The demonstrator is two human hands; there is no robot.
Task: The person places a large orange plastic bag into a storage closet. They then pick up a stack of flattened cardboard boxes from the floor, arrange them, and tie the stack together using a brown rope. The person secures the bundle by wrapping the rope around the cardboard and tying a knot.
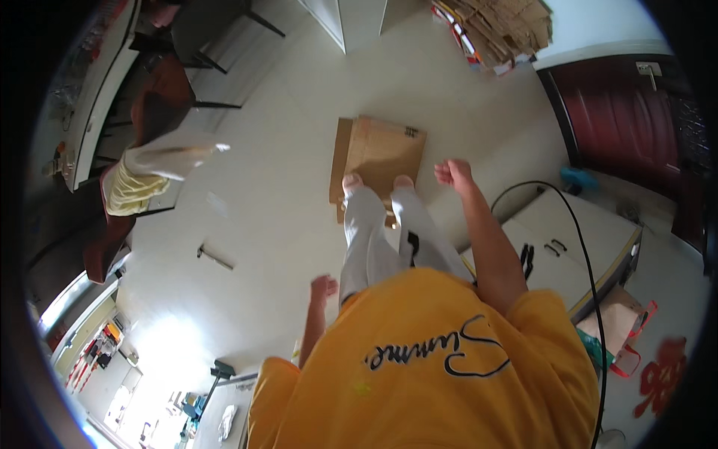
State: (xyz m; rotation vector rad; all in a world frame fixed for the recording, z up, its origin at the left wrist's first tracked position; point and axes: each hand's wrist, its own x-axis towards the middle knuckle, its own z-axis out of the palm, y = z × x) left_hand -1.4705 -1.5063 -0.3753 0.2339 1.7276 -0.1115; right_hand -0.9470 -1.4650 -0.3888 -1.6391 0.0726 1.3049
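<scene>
My right hand (454, 174) is raised out in front, its fingers curled into a loose fist with nothing visible in them. Lower and to the left, my left hand (324, 287) hangs beside my thigh, its fingers also curled in and no object showing. Both my feet rest on or right at the near part of a flattened cardboard box (387, 147) on the floor. On the floor to the left lies a hammer (215, 257), apart from either hand. A white cabinet (538, 224) with black handles stands close by my right arm.
Flattened cardboard (499, 28) is stacked against the far wall. A dark red door (622, 118) is at right. Chairs, one draped with yellow cloth (134, 188), line a table (104, 95) at left. A black cable (586, 264) arches over the cabinet; a paper bag (611, 317) sits beyond.
</scene>
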